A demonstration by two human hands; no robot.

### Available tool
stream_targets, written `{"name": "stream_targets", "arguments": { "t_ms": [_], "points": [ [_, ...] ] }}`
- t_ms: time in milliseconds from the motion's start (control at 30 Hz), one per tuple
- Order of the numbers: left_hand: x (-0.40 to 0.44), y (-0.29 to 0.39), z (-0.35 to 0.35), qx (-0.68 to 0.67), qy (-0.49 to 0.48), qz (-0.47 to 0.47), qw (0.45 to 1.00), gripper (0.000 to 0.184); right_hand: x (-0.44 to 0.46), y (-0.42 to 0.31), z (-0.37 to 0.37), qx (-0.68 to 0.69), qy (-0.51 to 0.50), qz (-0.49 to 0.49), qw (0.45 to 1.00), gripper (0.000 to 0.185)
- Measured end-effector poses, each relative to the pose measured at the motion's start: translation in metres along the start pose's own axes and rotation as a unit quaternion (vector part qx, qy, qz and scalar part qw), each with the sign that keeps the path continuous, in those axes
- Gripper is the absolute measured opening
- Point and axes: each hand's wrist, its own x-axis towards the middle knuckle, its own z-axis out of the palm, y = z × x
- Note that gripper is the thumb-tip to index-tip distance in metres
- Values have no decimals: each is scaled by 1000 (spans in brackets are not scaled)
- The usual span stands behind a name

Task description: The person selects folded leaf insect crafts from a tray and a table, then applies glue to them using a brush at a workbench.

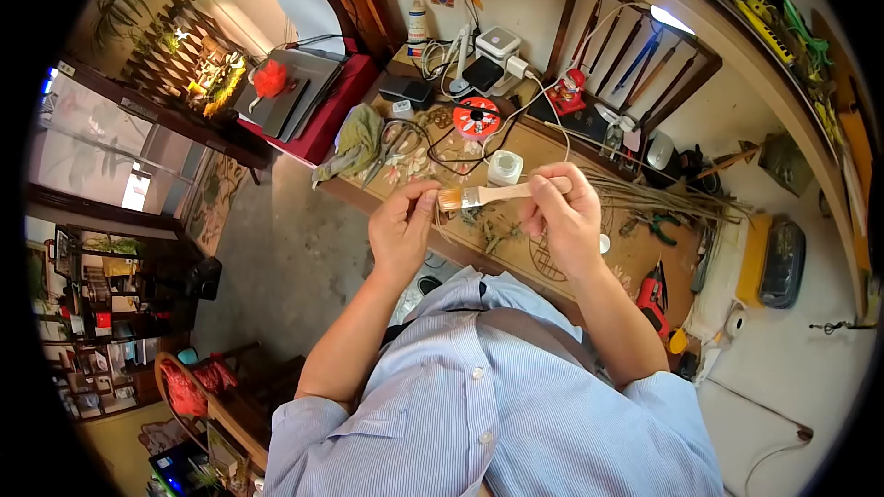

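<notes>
A flat paintbrush (497, 193) with a pale wooden handle, a metal band and amber bristles lies level in front of my chest, above the workbench. My right hand (566, 216) is closed around the handle end. At the bristle end, my left hand (402, 230) pinches thumb and fingers together, right against the bristle tips. Whatever sits between those fingertips is too small to make out; thin tan strands show just below them. Behind the brush stands a small white square container (505, 167). Twig-like scraps lie on the bench under the brush.
A bundle of long thin stalks (658, 198) lies across the bench (543, 253) at right, near green-handled pliers (661, 228) and a red tool (653, 299). Scissors (398, 140), a cloth (361, 143), a red spool (476, 118) and cables are at the back left.
</notes>
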Motion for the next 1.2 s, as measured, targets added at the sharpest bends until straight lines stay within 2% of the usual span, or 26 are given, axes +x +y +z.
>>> {"name": "stream_targets", "arguments": {
  "t_ms": [200, 267, 333, 500, 567, 633, 767, 833, 967, 1200],
  "points": [
    [1, -2, -1, -3, 32, 11, 999, 14, 2, 2, -7, -42, 22, -11, 999, 9],
    [2, -6, -1, -5, 45, -32, 998, 16, -3, 3, 1, -30, 4, -20, 999, 9],
    [2, -11, -1, -9, 45, -33, 998, 16, -4, 4, 2, -19, -14, -30, 999, 9],
    [3, 11, 0, 12, 62, -75, 995, 16, 2, 9, -8, -75, 33, -22, 996, 9],
    [4, 2, -2, -54, 60, -121, 989, 15, 1, 7, -6, -63, 36, -21, 997, 10],
    [3, 1, 0, -93, 56, -100, 989, 14, -1, 8, -1, 8, 35, 27, 999, 11],
    [3, -2, -2, -155, 61, -72, 983, 13, 3, 13, -9, 16, 83, 78, 993, 12],
    [3, -1, -4, -178, 58, -81, 979, 14, 6, 13, -16, 52, 108, 130, 984, 14],
    [4, -3, -6, -256, 29, -114, 960, 14, 3, 9, -9, 88, 94, 160, 979, 15],
    [5, 1, -8, -306, 27, -123, 944, 14, 0, 17, -11, 63, 105, 124, 985, 12]
  ]
}}
